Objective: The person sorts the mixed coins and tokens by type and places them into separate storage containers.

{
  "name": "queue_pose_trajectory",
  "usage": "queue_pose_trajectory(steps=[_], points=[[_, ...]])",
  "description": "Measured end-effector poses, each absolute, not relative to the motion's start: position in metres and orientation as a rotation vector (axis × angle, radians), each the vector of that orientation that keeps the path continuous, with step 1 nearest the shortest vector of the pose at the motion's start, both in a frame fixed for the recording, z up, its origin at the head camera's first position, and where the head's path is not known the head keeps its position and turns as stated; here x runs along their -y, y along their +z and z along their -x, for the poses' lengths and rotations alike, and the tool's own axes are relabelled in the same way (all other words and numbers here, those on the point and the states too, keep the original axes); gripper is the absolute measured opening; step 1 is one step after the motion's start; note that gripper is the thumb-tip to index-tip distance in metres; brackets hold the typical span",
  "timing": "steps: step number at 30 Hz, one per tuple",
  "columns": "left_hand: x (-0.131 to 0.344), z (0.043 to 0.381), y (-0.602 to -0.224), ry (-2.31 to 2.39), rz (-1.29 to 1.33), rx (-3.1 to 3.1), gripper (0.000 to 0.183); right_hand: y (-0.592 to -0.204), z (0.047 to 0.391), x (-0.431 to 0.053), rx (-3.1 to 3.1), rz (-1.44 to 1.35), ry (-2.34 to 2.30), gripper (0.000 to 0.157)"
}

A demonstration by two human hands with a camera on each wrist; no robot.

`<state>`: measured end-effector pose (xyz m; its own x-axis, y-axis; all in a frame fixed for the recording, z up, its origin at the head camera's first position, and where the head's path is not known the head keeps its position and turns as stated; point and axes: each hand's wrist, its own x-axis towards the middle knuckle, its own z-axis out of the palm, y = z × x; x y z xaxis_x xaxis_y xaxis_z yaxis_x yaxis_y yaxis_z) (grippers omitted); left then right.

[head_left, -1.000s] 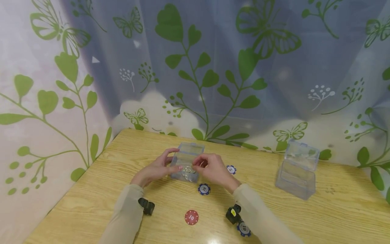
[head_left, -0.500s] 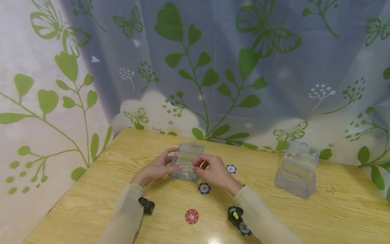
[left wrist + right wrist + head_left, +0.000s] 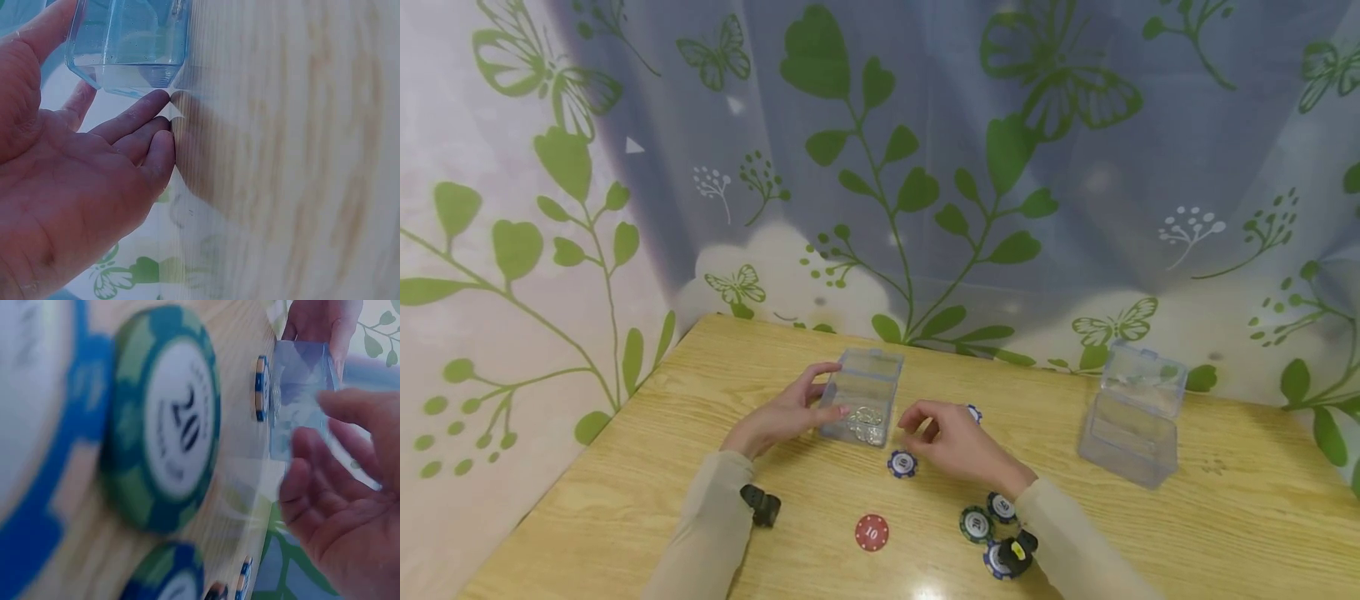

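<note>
In the head view, a clear plastic box stands with its lid raised, several shiny coin-like discs inside. My left hand holds the box at its left side, thumb over the near-left wall and other fingers behind; in the left wrist view, some fingertips touch the tabletop under it. My right hand hovers just right of the box, fingers loosely bent, nothing between them. Close below it lies a blue-and-white poker chip marked 10. Another blue chip is partly hidden behind the right hand.
A second open clear box stands on the right of the wooden table. A red chip lies near the front. A green chip marked 20 and other chips lie by the right forearm. A patterned curtain hangs behind.
My right hand has drawn back from the box to the right, leaving the discs inside, and its forearm has uncovered the green chip and another chip. The left hand and box stay put.
</note>
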<state>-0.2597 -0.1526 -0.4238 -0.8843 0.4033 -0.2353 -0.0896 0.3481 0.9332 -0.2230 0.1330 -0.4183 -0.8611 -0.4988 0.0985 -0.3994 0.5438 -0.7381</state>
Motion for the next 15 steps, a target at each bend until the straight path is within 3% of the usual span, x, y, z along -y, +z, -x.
queue_pose_trajectory(steps=[15], points=[[0.153,0.259,-0.422,1.528,-0.274,-2.211,0.081,-0.421,0.218,-0.151,-2.657,0.909,-0.936,0.026]])
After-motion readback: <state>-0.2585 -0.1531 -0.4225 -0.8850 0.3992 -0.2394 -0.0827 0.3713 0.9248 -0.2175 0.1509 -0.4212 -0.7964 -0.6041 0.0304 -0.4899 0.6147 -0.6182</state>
